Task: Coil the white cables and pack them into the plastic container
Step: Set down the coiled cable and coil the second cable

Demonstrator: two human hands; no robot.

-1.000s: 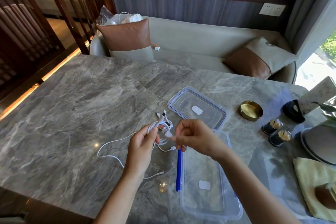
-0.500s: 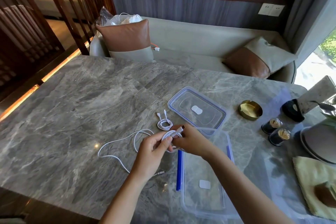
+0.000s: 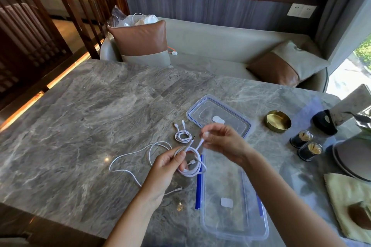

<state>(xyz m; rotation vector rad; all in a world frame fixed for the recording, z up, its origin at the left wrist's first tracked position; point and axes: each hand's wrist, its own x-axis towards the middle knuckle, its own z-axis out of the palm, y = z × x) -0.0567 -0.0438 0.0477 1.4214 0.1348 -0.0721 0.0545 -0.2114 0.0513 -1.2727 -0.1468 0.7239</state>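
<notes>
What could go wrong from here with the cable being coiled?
1. The left hand pinches the half-wound white cable coil at one side only. It could spring open once the right hand releases the plug end.
2. The uncoiled white length trails over the grey marble table near the small wound white coil. Pulling it in might snag and undo that coil.

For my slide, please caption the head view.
Left hand holds a white cable loop, right hand pinches its end near the open plastic container.
</notes>
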